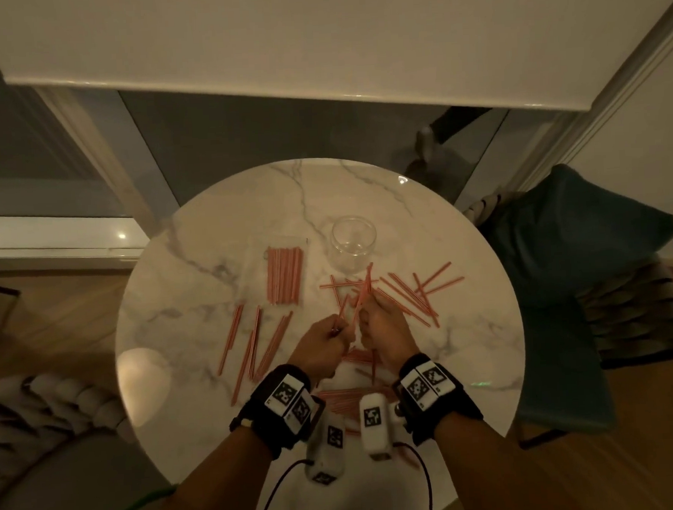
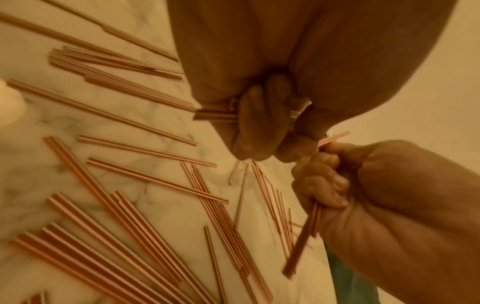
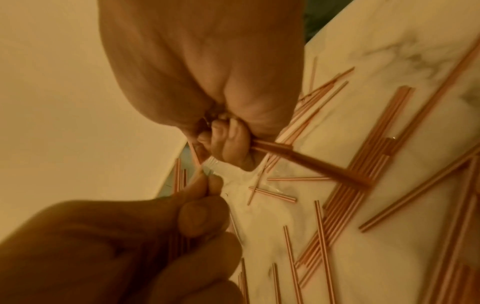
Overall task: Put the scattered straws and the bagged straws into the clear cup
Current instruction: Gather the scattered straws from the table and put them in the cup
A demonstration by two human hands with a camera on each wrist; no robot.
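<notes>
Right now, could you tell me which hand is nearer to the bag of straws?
Left. The left hand sits just below and right of the bag of straws, gripping a few straws. The right hand is farther right, below the clear cup, gripping a bundle of straws.

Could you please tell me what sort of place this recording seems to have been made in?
Probably a home living or dining room: a small round marble-top table stands on wooden flooring, with a teal cushion on a chair beside it and a knotted cushion nearby.
</notes>
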